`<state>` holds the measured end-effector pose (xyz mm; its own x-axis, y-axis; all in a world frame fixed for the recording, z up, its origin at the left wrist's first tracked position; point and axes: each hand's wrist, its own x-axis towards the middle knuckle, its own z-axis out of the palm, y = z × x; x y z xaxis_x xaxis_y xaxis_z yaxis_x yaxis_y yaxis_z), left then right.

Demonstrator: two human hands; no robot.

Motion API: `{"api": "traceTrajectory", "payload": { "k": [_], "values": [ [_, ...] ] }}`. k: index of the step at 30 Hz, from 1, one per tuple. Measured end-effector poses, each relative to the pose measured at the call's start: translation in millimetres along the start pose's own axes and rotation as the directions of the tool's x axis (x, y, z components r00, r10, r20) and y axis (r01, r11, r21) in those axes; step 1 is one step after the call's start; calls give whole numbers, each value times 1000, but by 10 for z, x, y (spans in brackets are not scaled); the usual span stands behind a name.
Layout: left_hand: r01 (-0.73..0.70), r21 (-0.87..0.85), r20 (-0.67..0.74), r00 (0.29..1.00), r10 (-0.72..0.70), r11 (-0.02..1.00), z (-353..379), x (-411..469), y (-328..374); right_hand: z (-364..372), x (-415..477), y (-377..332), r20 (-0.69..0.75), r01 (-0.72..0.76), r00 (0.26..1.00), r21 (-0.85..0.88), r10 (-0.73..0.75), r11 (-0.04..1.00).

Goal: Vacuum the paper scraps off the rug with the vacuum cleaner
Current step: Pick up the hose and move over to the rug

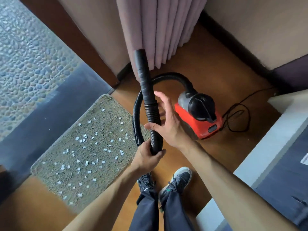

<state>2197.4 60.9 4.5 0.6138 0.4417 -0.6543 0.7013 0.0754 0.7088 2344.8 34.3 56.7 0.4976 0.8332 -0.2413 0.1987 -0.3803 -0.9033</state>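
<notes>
Left hand grips the black vacuum hose; right hand is spread wide beside it. Paper scraps dot the rug; a red vacuum cleaner stands off its right edge.

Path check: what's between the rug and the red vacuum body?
Head view: black hose, gripped by left hand, right hand open beside it, over wood floor.

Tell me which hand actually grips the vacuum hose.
The left hand: its fingers curl round the black ribbed hose low down. The right hand is only beside the hose higher up, fingers spread and open.
</notes>
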Motion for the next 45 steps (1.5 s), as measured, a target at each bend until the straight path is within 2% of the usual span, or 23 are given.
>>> {"api": "traceTrajectory", "payload": {
  "k": [2, 5, 10, 14, 17, 20, 23, 29, 36, 38, 41, 43, 45],
  "values": [
    [46, -127, 33, 999, -42, 991, -124, -7, -34, 138, 167, -100, 134, 92, 988, -76, -81, 993],
    [90, -315, 62, 995, -74, 945, -301, -52, -42, 350, 401, -215, 303, 160, 947, -154, -108, 975],
    [108, -542, -26, 989, -145, 834, -546, -172, -192, 613, 778, -263, 487, 186, 868, -136, -98, 973],
    [61, -686, -98, 980, -175, 725, -651, -238, -403, 821, 1028, -194, 594, 47, 804, -81, 10, 996],
    [-22, -759, -134, 983, -124, 650, -682, -315, -472, 1024, 1161, -132, 678, -116, 728, -29, 105, 993],
    [-120, -733, -213, 975, -58, 669, -674, -396, -475, 1221, 1236, -78, 721, -241, 665, -40, 195, 970],
    [-169, -737, -273, 960, -59, 654, -622, -441, -482, 1394, 1237, -25, 747, -347, 596, -91, 294, 934],
    [-151, -812, -282, 947, -153, 564, -382, -434, -548, 1531, 1164, 208, 777, -452, 474, -189, 415, 872],
    [-140, -899, -278, 915, -292, 414, 68, -328, -527, 1563, 1013, 597, 810, -480, 327, -302, 487, 824],
    [-137, -922, -263, 908, -327, 363, 193, -268, -529, 1548, 954, 732, 803, -471, 328, -318, 498, 823],
    [-108, -943, -227, 901, -370, 316, 392, -169, -572, 1444, 803, 971, 760, -500, 394, -294, 517, 814],
    [-72, -946, -202, 892, -405, 315, 502, -121, -613, 1277, 636, 1174, 668, -596, 463, -252, 583, 762],
    [-58, -954, -192, 874, -447, 295, 565, -94, -660, 1004, 429, 1442, 517, -677, 523, -232, 678, 698]
  ]
}}
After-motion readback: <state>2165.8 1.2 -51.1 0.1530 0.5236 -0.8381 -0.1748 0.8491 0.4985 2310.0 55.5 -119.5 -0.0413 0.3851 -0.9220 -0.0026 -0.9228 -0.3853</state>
